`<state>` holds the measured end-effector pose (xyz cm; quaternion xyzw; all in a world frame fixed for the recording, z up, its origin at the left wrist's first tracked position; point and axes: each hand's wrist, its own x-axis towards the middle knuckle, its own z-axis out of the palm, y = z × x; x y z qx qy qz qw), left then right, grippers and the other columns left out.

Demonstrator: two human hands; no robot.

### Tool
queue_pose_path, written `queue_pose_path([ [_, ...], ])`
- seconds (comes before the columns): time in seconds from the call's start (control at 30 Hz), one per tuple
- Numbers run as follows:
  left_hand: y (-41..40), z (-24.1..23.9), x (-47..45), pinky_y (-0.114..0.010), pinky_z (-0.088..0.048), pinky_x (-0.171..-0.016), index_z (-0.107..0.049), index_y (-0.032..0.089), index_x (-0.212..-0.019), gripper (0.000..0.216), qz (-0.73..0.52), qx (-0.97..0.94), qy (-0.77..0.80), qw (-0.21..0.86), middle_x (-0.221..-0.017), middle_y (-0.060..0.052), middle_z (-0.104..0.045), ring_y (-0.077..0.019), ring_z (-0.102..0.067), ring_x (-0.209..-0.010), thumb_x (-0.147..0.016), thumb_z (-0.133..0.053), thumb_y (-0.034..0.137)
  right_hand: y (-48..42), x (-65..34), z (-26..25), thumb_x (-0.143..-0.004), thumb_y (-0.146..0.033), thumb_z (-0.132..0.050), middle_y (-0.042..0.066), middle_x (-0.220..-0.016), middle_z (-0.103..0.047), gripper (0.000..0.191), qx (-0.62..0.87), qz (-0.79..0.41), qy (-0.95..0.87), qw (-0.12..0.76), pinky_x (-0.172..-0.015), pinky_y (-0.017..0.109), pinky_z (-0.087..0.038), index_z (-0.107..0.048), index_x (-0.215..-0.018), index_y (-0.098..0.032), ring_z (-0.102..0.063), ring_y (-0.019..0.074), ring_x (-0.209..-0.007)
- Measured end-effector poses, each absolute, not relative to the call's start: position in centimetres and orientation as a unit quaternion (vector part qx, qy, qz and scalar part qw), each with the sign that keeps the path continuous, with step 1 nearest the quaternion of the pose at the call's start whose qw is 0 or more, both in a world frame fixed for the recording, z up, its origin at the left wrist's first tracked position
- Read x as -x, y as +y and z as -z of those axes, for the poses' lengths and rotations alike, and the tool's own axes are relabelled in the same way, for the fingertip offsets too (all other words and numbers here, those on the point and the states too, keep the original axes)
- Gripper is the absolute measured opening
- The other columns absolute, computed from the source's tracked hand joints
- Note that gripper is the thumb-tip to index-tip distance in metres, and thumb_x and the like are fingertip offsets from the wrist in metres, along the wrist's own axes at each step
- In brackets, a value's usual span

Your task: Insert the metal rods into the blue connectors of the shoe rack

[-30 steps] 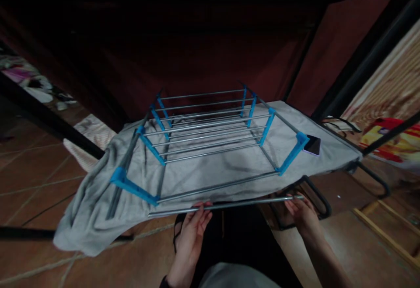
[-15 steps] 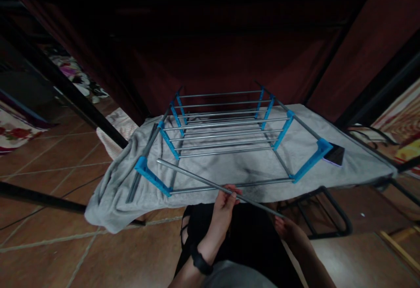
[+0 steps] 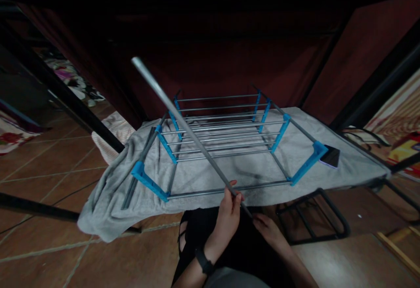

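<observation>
A long grey metal tube [image 3: 193, 137] slants up and away to the left, its far end raised above the rack. My left hand [image 3: 229, 207] is closed round its lower part. At the tube's near end, my right hand [image 3: 266, 229] grips it with the fingers. Beyond my hands a partly assembled rack [image 3: 229, 149] of grey bars and tubes stands on the cloth, joined by blue plastic brackets [image 3: 151, 183]. The tube passes in front of the rack's bars; I cannot tell whether it touches them.
A grey blanket [image 3: 213, 176] covers the low table under the rack. Loose grey tubes [image 3: 131, 192] lie on its left side. A phone [image 3: 330, 157] rests by the right bracket. A black metal frame [image 3: 315, 218] stands below on the right. Dark red panels [image 3: 223, 65] rise behind.
The tube's far end has swung upward, so it slants more steeply. My right hand has moved left, closer to my left hand. The rack stays in place while the view shifts slightly.
</observation>
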<state>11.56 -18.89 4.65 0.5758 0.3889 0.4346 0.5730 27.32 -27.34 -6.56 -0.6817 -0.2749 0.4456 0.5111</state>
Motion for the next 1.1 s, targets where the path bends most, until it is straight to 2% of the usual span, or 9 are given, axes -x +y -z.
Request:
queue_pose_path([
  [0.13, -17.9, -5.0, -10.1, -0.031, -0.05, -0.083, -0.065, 0.024, -0.124, 0.03, -0.441, -0.61, 0.417, 0.509, -0.09, -0.005, -0.069, -0.0199, -0.065, -0.083, -0.096, -0.06, 0.033, -27.1, -27.0, 5.2, -0.066, -0.048, -0.078, 0.006, -0.092, -0.077, 0.027, 0.684, -0.412, -0.319, 0.51, -0.09, 0.041, -0.053, -0.08, -0.083, -0.027, -0.069, 0.0272, -0.09],
  [0.23, -17.2, -4.7, -8.9, -0.034, -0.051, -0.09, -0.069, 0.024, -0.117, 0.024, -0.432, -0.652, 0.432, 0.448, -0.096, -0.006, -0.072, -0.0216, -0.068, -0.091, -0.095, -0.059, 0.029, -26.6, -27.6, 3.6, -0.068, -0.057, -0.076, 0.008, -0.095, -0.077, 0.037, 0.664, -0.422, -0.331, 0.521, -0.089, 0.043, -0.054, -0.079, -0.086, -0.025, -0.07, 0.0288, -0.094],
  [0.33, -16.7, -4.1, -7.7, -0.039, -0.052, -0.095, -0.068, 0.023, -0.12, 0.028, -0.394, -0.736, 0.42, 0.355, -0.109, -0.008, -0.074, -0.0235, -0.068, -0.104, -0.097, -0.051, 0.02, -26.1, -28.5, 1.4, -0.066, -0.061, -0.079, 0.008, -0.101, -0.077, 0.047, 0.65, -0.408, -0.304, 0.563, -0.087, 0.042, -0.055, -0.077, -0.095, -0.025, -0.07, 0.0277, -0.095],
  [0.43, -16.5, -3.7, -6.7, -0.042, -0.052, -0.095, -0.067, 0.024, -0.122, 0.037, -0.323, -0.814, 0.415, 0.245, -0.112, -0.008, -0.074, -0.0238, -0.068, -0.105, -0.096, -0.045, 0.01, -26.0, -29.5, -1.0, -0.064, -0.062, -0.083, 0.008, -0.101, -0.076, 0.053, 0.629, -0.393, -0.261, 0.617, -0.082, 0.039, -0.057, -0.075, -0.102, -0.025, -0.069, 0.025, -0.092],
  [0.53, -16.6, -3.4, -5.9, -0.044, -0.05, -0.098, -0.067, 0.026, -0.125, 0.048, -0.25, -0.858, 0.411, 0.179, -0.112, -0.007, -0.074, -0.0234, -0.068, -0.105, -0.093, -0.042, 0.001, -26.3, -30.3, -2.8, -0.064, -0.056, -0.086, 0.004, -0.102, -0.076, 0.05, 0.606, -0.384, -0.206, 0.665, -0.081, 0.035, -0.058, -0.074, -0.102, -0.026, -0.07, 0.0228, -0.094],
  [0.77, -16.7, -3.3, -5.1, -0.042, -0.045, -0.105, -0.062, 0.025, -0.134, 0.057, -0.152, -0.897, 0.383, 0.158, -0.119, -0.008, -0.071, -0.0231, -0.064, -0.112, -0.088, -0.043, -0.003, -27.9, -32.7, -2.1, -0.064, -0.039, -0.091, 0.001, -0.104, -0.074, 0.042, 0.525, -0.418, -0.082, 0.737, -0.09, 0.033, -0.061, -0.076, -0.1, -0.025, -0.072, 0.0186, -0.094],
  [1.1, -15.6, -1.8, -3.2, -0.042, -0.043, -0.105, -0.066, 0.022, -0.128, 0.05, -0.104, -0.904, 0.401, 0.102, -0.118, -0.009, -0.071, -0.0237, -0.063, -0.111, -0.091, -0.041, -0.001, -29.4, -36.6, 2.2, -0.063, -0.028, -0.092, 0.001, -0.101, -0.074, 0.028, 0.53, -0.397, 0.008, 0.749, -0.087, 0.025, -0.063, -0.074, -0.085, -0.023, -0.072, 0.0149, -0.094],
])
